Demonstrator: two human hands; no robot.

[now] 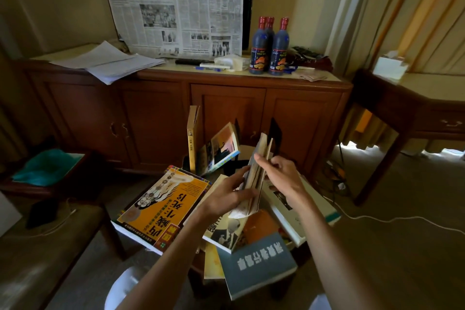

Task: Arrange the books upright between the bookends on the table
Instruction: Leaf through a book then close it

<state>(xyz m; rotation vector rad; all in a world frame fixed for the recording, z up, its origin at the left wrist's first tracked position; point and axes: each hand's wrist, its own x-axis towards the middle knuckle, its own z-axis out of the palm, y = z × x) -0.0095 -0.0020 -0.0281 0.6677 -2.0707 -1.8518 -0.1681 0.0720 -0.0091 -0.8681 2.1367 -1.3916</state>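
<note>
Both my hands hold a thin pale book [256,171] tilted upright above the small table. My left hand [226,196] grips its lower left side; my right hand [281,178] pinches its right edge. Behind it a black bookend [275,133] stands at the right. A yellow-spined book [192,138] stands upright at the left, and a book with a pictured cover [221,148] leans against it. Lying flat are an orange book [161,206], a grey-blue book [256,262], a white book [309,211] and a book with a photo cover [226,231].
A wooden cabinet [176,108] stands behind the table, with three dark bottles [270,48], papers [108,63] and a newspaper [176,5] on it. A stool with a teal cloth [47,166] is at the left. A side table [402,108] and cables [377,219] are at the right.
</note>
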